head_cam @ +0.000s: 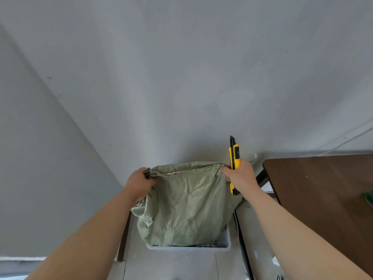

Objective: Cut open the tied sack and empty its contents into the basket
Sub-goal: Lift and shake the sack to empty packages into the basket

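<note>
Head view: sack (187, 207) hangs upright, base inside the basket (228, 242), top edge stretched sideways between left hand (141, 179) clamped on one corner and right hand (241, 174) gripping the other (plus the knife (234, 156), blade up).

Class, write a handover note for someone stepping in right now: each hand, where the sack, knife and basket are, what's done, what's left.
Left hand: gripping the green sack's left top corner.
Right hand: gripping the right top corner together with the yellow utility knife, blade pointing up.
Sack hangs with its bottom in the white basket.
Done: unclear whether it is cut.
Left: empty the contents into the basket.
</note>
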